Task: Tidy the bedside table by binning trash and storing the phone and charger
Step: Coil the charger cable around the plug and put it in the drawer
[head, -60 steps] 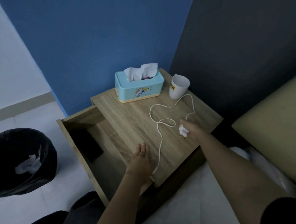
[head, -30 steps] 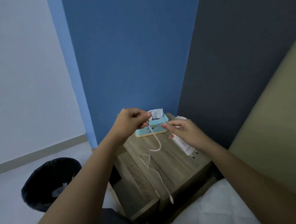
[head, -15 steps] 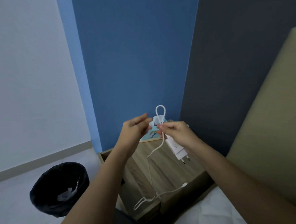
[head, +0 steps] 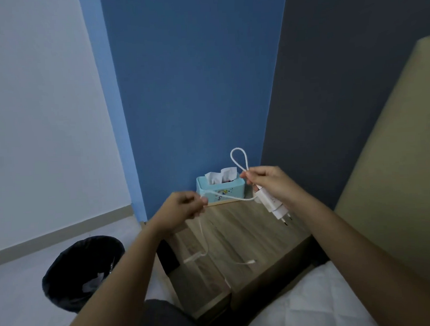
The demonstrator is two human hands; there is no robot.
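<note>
step: coiling charger cable [head: 229, 198] | right hand [head: 270, 185] fingers grip white charger plug [head: 273, 203] and one loop, raised over tabletop [head: 250, 233] | left hand [head: 180, 209] fingers pinch cable, pulled leftward since half-second ago | tail hangs loose; drawer storage pending

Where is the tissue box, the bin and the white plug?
tissue box [head: 220, 191]: head view, its front wall.
bin [head: 72, 265]: head view, its black liner.
white plug [head: 273, 204]: head view, its body below the right hand.
</note>
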